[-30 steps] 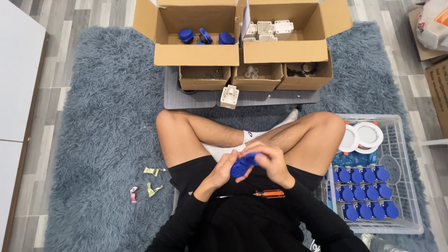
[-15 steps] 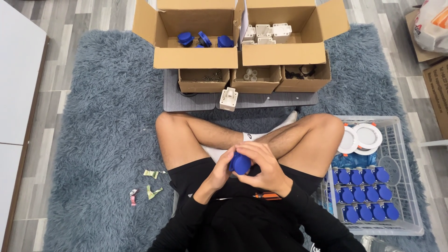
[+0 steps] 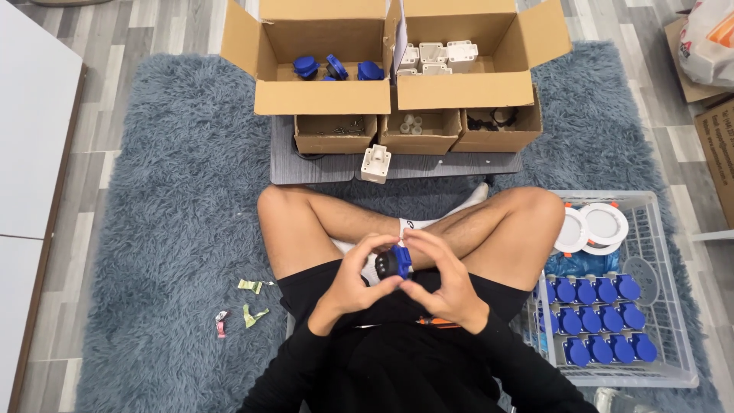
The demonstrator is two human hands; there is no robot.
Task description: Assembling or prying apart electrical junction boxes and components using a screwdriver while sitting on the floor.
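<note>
You are sitting cross-legged on a shaggy grey-blue rug, holding a small blue and black plastic socket part above your lap. Your left hand is grasping it from the left, with the fingers curling over its dark end. Your right hand is grasping its blue side, fingers arching over the top. An orange-handled screwdriver is lying on your lap just below your hands. At your right a clear plastic crate is holding rows of blue socket covers and 2 round white discs.
</note>
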